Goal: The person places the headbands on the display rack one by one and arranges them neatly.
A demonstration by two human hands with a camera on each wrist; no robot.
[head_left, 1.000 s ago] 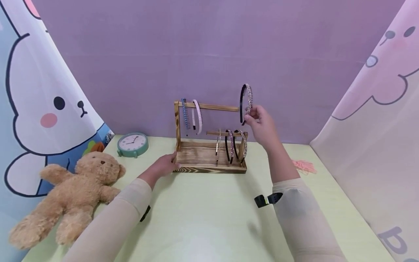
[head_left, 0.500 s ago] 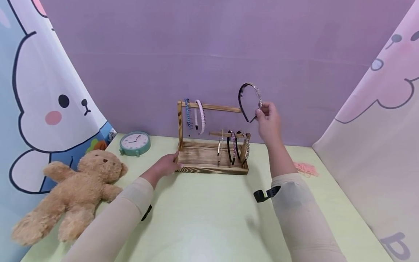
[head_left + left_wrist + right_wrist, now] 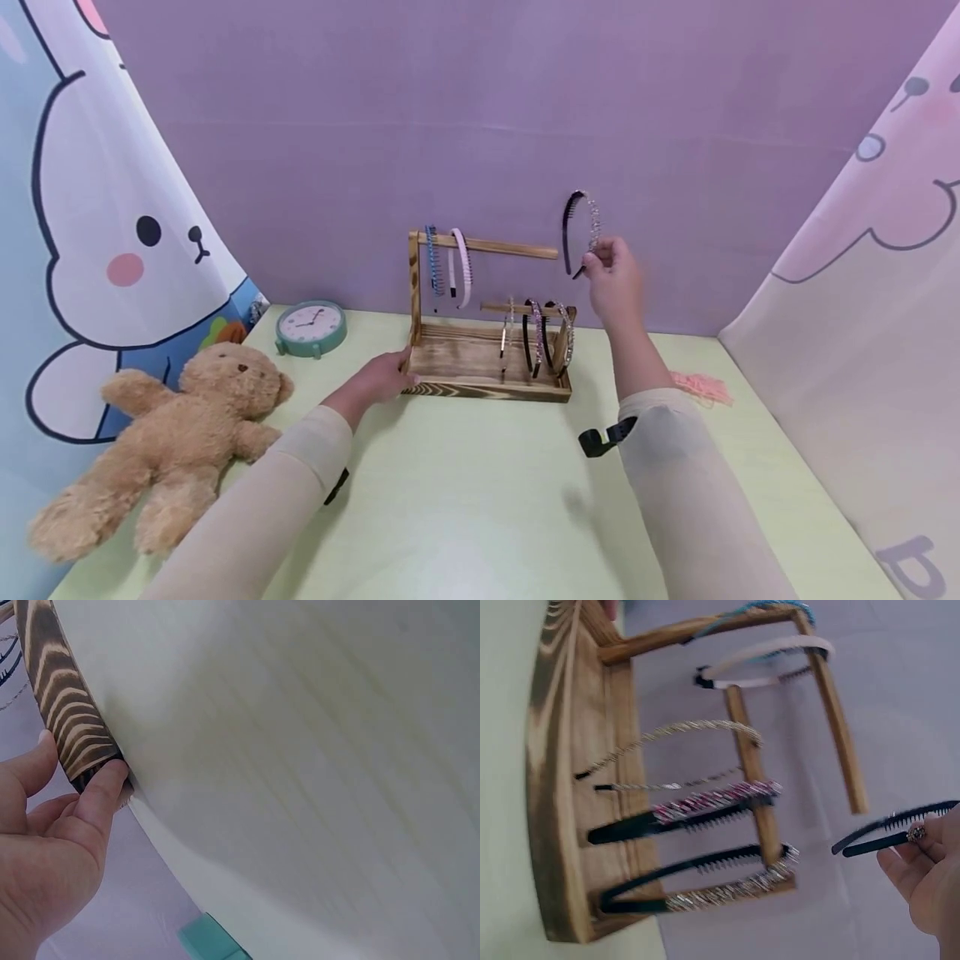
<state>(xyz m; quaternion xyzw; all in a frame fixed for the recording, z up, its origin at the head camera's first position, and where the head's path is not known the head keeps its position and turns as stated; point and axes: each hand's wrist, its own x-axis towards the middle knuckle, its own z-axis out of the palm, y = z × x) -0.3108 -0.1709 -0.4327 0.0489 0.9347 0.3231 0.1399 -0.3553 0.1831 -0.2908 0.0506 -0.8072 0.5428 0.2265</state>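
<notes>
In the head view my left hand [image 3: 377,379] grips the left end of a wooden headband stand [image 3: 450,358]; thumb and fingers lie on either side of its patterned edge [image 3: 71,712] in the left wrist view. Just off the free right tip of the upper bar [image 3: 517,248], my right hand [image 3: 617,283] pinches a black toothed headband [image 3: 595,221] with glittering stones near one end. A blue headband [image 3: 432,258] and a pale pink one [image 3: 465,275] hang on that bar. The lower bar carries a thin gold headband [image 3: 675,729], a pink glittery one [image 3: 712,801] and a silvery one [image 3: 727,891].
A green clock [image 3: 310,327] lies left of the stand. Nearer me on the left is a brown teddy bear [image 3: 187,442]. Pink strands [image 3: 703,387] lie on the table [image 3: 465,492] at right. A purple backdrop [image 3: 480,108] rises behind.
The right hand and its headband have shifted slightly right, away from the upper bar's tip, and the headband has turned. My left hand keeps its grip on the stand.
</notes>
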